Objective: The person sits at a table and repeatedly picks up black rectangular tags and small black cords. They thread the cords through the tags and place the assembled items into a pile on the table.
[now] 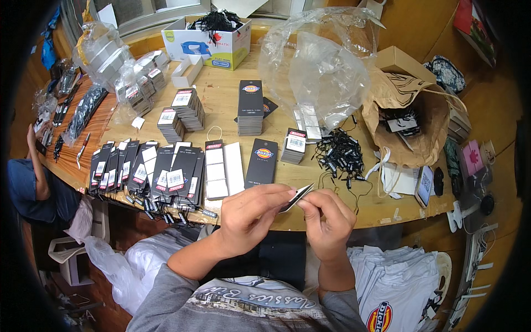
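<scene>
Between both hands, above the table's front edge, is a small dark-and-white hang tag (297, 198), seen nearly edge-on. My left hand (250, 213) pinches its left side. The thumb and fingers of my right hand (328, 222) close on its right end. Just beyond my left hand lie a black hang tag (261, 161) with a coloured logo, a blank white card strip (234, 166) and a tag strip with white stickers (216, 172). Past my right hand is a heap of black tag strings (339, 152), beside a small stack of stickered tags (293, 145).
Overlapping black tags with strings (174, 176) lie at the left front edge. Behind stand a tall tag stack (250, 110), more tag stacks (188, 110) and a carton (238, 47). At right are a paper bag (409, 94) and a phone (424, 186). Another person (41, 182) sits at far left.
</scene>
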Available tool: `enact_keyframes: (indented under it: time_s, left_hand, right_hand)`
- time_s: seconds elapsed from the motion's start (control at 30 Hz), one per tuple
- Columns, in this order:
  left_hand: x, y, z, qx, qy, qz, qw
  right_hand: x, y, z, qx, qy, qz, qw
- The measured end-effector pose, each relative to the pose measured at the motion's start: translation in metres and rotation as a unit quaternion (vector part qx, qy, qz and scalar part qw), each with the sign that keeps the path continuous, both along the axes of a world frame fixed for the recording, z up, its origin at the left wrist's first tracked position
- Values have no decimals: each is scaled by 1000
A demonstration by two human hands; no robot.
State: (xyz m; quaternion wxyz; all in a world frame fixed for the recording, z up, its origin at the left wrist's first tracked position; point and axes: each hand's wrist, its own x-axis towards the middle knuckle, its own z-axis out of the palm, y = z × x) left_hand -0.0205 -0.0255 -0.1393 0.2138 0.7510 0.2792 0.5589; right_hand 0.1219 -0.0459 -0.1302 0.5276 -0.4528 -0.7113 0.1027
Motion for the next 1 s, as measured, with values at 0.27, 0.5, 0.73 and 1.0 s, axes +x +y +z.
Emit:
enact_keyframes:
  time_s: [0.27, 0.5, 0.73, 1.0]
  left_hand:
    - [-9, 3, 1, 4, 33, -51, 998]
    - [-7, 4, -3, -330, -198, -198, 901]
    - [-8, 9, -11, -244, -170, -191, 936]
    - [-28, 9, 3, -227, -312, -183, 904]
  right_hand:
    - [-1, 0, 1, -7, 30, 22, 999]
    - [3, 4, -3, -18, 38, 55, 998]
    - [5, 2, -1, -103, 31, 88, 990]
    - [34, 3, -14, -238, 140, 178, 945]
